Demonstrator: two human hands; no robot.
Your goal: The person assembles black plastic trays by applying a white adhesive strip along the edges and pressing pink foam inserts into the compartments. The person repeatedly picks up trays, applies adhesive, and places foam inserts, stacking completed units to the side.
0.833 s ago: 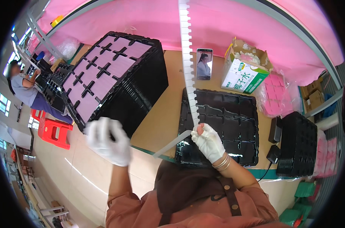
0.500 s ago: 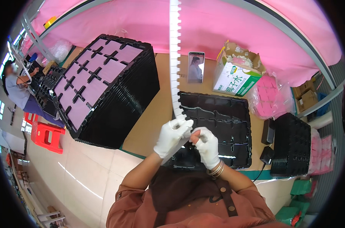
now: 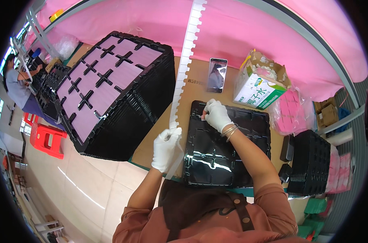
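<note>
My left hand [image 3: 166, 150], in a white glove with the fingers closed, grips a long white strip [image 3: 185, 60] with tabs along its right edge. The strip runs up out of view at the top, and a thinner translucent tail hangs below the hand. My right hand [image 3: 217, 116], also gloved with bare fingertips showing, is pinched over the far left part of a black plastic tray [image 3: 220, 150]. What its fingertips hold, if anything, is too small to make out. The shiny tray is divided by ridges into compartments.
To the left rises a tall stack of black trays [image 3: 129, 109] topped with lilac sheets. A phone [image 3: 216, 75], an open carton [image 3: 260, 83] and pink packets [image 3: 290, 109] stand behind. More black trays [image 3: 310, 162] are at right. A co-worker [image 3: 20, 83] works far left.
My right hand has left the left one and reached forward over the tray's far left part. My left hand moved down and left, still gripping the strip, which now slants.
</note>
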